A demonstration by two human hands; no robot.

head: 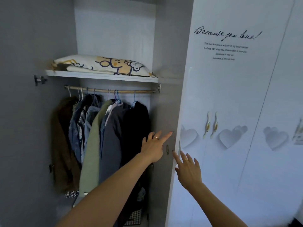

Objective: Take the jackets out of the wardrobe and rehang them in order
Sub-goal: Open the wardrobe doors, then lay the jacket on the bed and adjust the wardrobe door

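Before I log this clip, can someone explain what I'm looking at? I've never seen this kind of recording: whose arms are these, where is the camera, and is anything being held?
There is no machine here. The one picture comes from a wide-angle camera worn on a person's head, looking forward and down, so the two bare arms are that person's own. The left hand and right hand both reach with straight fingers toward the edge of the white wardrobe door; neither holds anything. Inside the open wardrobe, jackets hang on a wooden rail: a brown coat at the left, a pale green jacket, a grey jacket and a black jacket at the right. On the white shelf above lies a cartoon-printed pillow.
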